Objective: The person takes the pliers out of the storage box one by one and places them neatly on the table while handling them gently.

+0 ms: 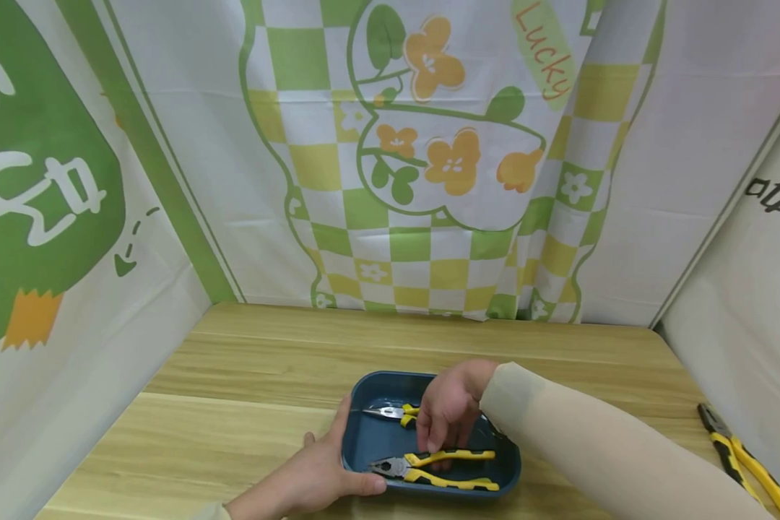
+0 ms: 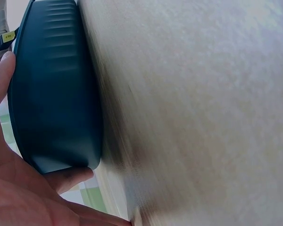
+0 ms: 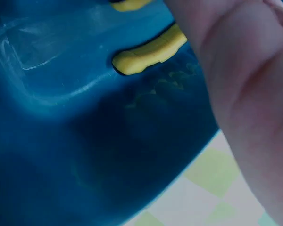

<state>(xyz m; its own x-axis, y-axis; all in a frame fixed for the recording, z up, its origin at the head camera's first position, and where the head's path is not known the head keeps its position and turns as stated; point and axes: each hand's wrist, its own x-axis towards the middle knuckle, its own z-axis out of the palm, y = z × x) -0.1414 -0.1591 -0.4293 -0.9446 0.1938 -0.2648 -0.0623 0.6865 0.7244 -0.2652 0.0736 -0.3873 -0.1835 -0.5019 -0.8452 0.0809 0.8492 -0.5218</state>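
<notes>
One pair of pliers (image 1: 390, 412), far, probably stiff and weighty: best held by its handles (image 1: 408, 422). Your left hand (image 1: 321, 462) spreads against the tray (image 1: 369, 442); whether your right hand (image 1: 451, 404) pinches, I can't tell.

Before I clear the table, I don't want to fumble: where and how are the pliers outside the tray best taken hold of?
Grip the pliers by the handles, just behind where they meet, probably with the right hand from above. They lie on the table with the jaws pointing away and the handles spreading toward the near right, so the handles are the closer end.
</notes>
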